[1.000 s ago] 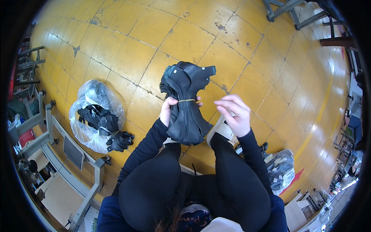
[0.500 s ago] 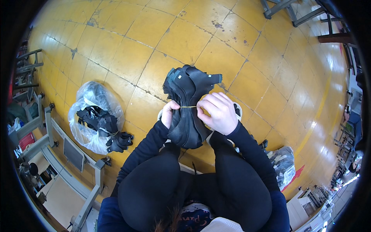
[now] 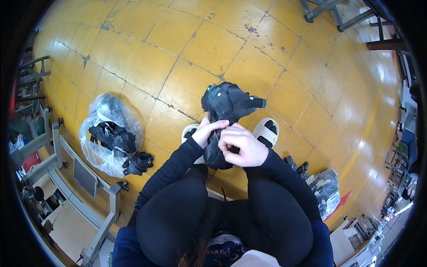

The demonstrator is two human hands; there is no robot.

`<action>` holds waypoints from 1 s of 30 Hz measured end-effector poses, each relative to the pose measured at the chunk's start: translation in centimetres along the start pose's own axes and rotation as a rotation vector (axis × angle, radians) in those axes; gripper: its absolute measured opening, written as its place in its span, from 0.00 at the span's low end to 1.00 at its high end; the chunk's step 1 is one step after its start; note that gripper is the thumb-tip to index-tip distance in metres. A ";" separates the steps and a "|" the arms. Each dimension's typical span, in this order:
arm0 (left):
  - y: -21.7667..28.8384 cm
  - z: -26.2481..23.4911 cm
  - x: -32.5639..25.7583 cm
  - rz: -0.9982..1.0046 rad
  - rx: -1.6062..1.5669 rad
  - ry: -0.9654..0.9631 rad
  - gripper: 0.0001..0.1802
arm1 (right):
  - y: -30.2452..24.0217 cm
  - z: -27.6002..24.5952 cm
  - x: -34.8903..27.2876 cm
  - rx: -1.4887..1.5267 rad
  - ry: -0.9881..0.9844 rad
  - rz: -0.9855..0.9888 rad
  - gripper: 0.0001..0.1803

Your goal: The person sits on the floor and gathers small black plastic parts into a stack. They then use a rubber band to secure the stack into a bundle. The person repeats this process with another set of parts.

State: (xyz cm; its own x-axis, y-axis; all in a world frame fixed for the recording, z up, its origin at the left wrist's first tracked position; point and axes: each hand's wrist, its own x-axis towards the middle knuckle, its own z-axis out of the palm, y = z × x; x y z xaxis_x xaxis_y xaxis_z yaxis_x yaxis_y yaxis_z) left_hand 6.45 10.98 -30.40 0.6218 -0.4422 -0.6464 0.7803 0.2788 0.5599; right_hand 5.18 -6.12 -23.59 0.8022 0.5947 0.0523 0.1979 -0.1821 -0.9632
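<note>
A bundle of stacked black cut pieces (image 3: 229,103), soft and sheet-like with small pale marks near the top, hangs in front of me above the floor. My left hand (image 3: 210,131) is wrapped round its narrow middle, thumb across the front. Fingers curled in a pinch, my right hand (image 3: 243,145) is at the same narrow part, right beside the left thumb. A thin yellow band (image 3: 216,133) shows between the two hands at the bundle's waist. The right fingertips seem to hold it, though they are partly hidden.
A clear plastic bag (image 3: 95,153) with black pieces stands left on the yellow tiled floor (image 3: 178,40). Another plastic bag (image 3: 327,191) lies to the right. Grey metal frames (image 3: 89,187) stand at the left. My light sandals (image 3: 267,129) are below the bundle.
The bundle has turned and shifted slightly right, squeezed narrower at its middle. My left hand has moved right with its thumb over the front, and my right hand has dropped lower and curled in.
</note>
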 end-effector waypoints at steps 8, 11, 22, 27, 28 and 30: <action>1.3 -2.2 0.1 0.055 -0.581 0.224 0.18 | 0.0 -1.8 -1.6 0.208 0.055 0.115 0.02; 0.7 -4.6 0.3 0.193 -0.523 0.278 0.19 | 1.1 -1.4 -1.2 0.031 0.082 0.142 0.01; 3.7 -4.0 -0.1 0.351 -0.666 0.496 0.24 | 0.1 0.5 -0.3 -0.083 -0.109 -0.282 0.09; 2.9 -5.6 -0.2 0.289 -0.744 0.187 0.31 | 1.5 3.1 -0.9 -0.516 -0.250 -0.245 0.07; 3.0 -6.0 -0.2 0.304 -0.757 0.086 0.32 | 2.8 3.4 -1.0 -0.665 -0.238 -0.182 0.06; 3.2 -7.0 -0.5 0.338 -0.780 -0.116 0.34 | 5.4 2.5 -1.1 -0.790 -0.189 -0.102 0.02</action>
State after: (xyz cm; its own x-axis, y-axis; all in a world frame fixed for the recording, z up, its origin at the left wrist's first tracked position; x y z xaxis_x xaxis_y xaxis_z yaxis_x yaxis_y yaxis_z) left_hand 9.12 18.07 -31.91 0.8515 -0.3023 -0.4284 0.4040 0.8991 0.1685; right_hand 3.97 -5.80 -29.52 0.6645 0.7471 0.0164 0.6596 -0.5761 -0.4828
